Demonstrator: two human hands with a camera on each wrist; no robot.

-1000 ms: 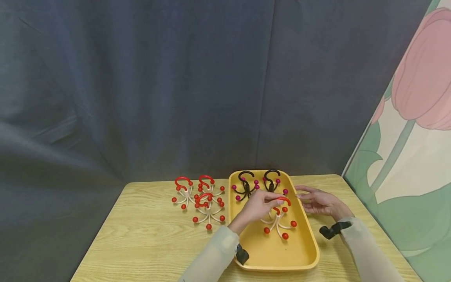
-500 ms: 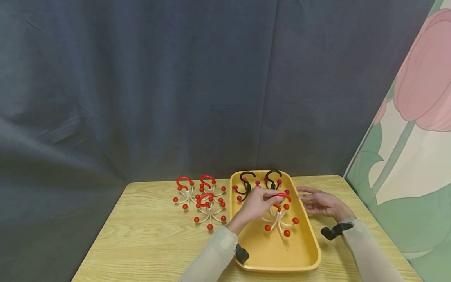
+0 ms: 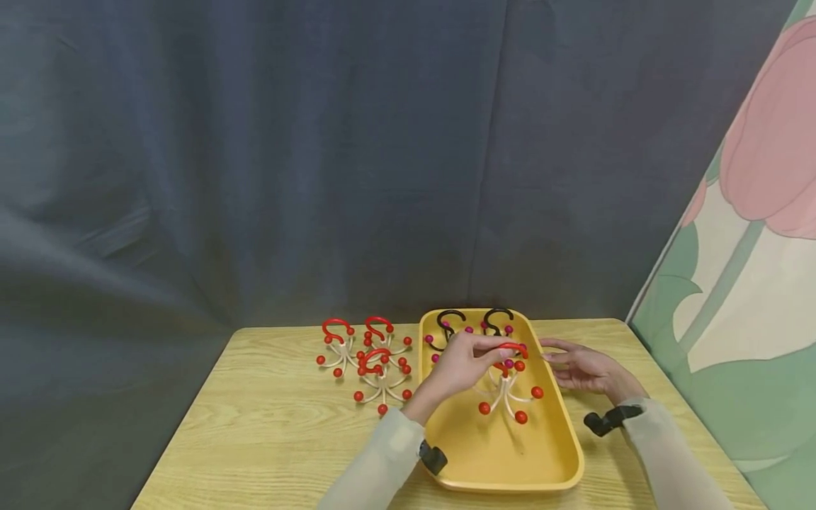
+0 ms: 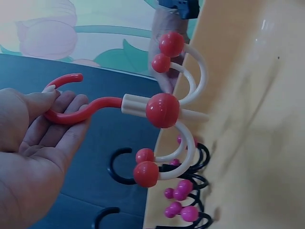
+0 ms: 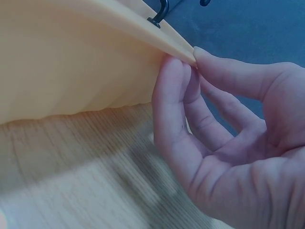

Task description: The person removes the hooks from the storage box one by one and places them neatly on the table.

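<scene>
Your left hand pinches a red-and-white hanger by its red hook, thumb against the curled fingers. It is over the yellow tray, pale arms and red balls hanging below the hook; whether any ball touches the tray floor, you can't tell. Your right hand pinches the tray's rim on the right side, thumb on top and fingers bent beneath. At the far end of the tray stand two black hangers with pink balls. Three more hangers, red and white, are grouped on the bench just left of the tray. Behind is a dark curtain; on your right, a tulip-patterned panel.
</scene>
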